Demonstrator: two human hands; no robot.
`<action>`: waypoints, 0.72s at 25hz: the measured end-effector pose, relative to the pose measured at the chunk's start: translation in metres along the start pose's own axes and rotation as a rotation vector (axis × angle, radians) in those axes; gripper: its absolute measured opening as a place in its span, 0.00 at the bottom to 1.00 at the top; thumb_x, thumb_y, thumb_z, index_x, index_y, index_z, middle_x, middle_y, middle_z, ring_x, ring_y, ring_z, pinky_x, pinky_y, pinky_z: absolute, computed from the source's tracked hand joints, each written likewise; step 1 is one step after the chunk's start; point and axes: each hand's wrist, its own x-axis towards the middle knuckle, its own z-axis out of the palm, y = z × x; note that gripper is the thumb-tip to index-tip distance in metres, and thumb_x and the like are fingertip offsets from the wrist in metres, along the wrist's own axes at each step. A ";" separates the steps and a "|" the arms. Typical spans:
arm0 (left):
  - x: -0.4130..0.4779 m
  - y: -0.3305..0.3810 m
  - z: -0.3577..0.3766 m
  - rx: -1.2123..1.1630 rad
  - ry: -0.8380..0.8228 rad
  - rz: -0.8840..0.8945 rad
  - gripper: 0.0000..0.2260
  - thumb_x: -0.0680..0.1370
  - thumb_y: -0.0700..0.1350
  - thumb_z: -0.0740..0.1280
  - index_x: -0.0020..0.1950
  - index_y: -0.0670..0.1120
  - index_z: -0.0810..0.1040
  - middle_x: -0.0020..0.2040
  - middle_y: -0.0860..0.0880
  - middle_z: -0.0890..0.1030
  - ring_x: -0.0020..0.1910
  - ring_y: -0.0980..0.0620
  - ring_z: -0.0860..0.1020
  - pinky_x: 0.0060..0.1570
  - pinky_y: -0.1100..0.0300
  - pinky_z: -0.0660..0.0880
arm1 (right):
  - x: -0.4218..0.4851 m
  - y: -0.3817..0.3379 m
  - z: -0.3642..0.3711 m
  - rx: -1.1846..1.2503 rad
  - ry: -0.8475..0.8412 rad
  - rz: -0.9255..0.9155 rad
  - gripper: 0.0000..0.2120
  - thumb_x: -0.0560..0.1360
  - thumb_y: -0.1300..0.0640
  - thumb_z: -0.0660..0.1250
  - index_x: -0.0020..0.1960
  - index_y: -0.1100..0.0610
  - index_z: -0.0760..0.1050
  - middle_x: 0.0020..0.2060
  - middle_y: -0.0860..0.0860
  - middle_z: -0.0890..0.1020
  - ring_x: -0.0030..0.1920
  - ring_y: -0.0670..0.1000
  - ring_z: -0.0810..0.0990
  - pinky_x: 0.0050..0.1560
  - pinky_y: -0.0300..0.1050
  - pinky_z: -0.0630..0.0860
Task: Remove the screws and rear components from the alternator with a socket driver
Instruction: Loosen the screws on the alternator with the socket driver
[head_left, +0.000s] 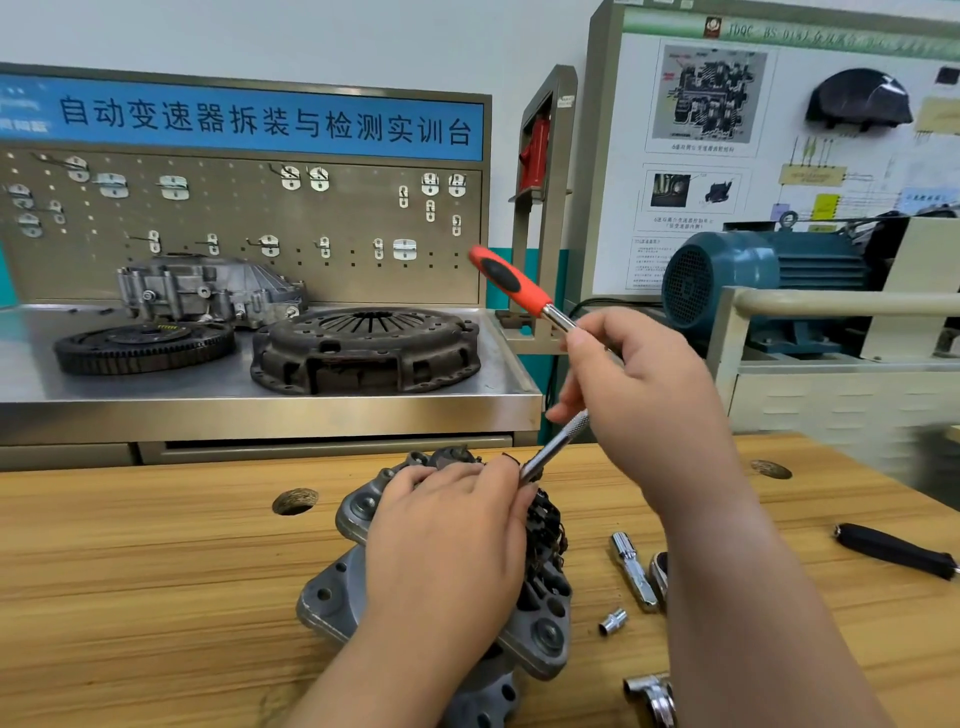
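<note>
Alternator (358, 582): lower centre of the frame, on the wooden table (156, 571), gripped from above by the left hand (447, 540).
Socket driver (519, 286): slants from mid-frame down to the alternator's top, held in the right hand (644, 395).
Extension bar (634, 571): on the table just right of the alternator, with a small socket (613, 621) below it.
Handled tool (893, 551): far right on the table.
Steel bench (260, 405): behind the table, on the left; it bears a flywheel (145, 345), a clutch cover (366, 348) right of it and a gearbox casing (208, 291) behind both.
Electric motor (753, 280): right, behind the table.
</note>
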 end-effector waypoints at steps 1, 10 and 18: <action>0.000 0.000 0.000 0.003 0.002 -0.001 0.11 0.78 0.51 0.54 0.35 0.52 0.66 0.27 0.57 0.75 0.30 0.56 0.76 0.40 0.59 0.71 | 0.001 -0.002 -0.004 0.192 -0.109 -0.025 0.08 0.79 0.56 0.60 0.45 0.56 0.75 0.29 0.47 0.78 0.32 0.48 0.82 0.36 0.47 0.79; 0.001 0.001 -0.001 0.000 0.005 0.010 0.10 0.77 0.50 0.54 0.35 0.53 0.62 0.26 0.57 0.74 0.30 0.55 0.76 0.41 0.59 0.72 | 0.001 0.004 0.005 -0.363 0.089 0.045 0.10 0.81 0.53 0.56 0.45 0.55 0.72 0.32 0.50 0.77 0.34 0.55 0.78 0.33 0.50 0.74; 0.000 0.000 -0.001 0.011 0.003 -0.003 0.12 0.78 0.50 0.53 0.35 0.51 0.67 0.26 0.57 0.74 0.30 0.56 0.75 0.40 0.60 0.70 | 0.001 0.001 -0.012 0.573 -0.330 -0.062 0.07 0.77 0.57 0.60 0.47 0.59 0.75 0.31 0.49 0.76 0.33 0.51 0.81 0.37 0.43 0.76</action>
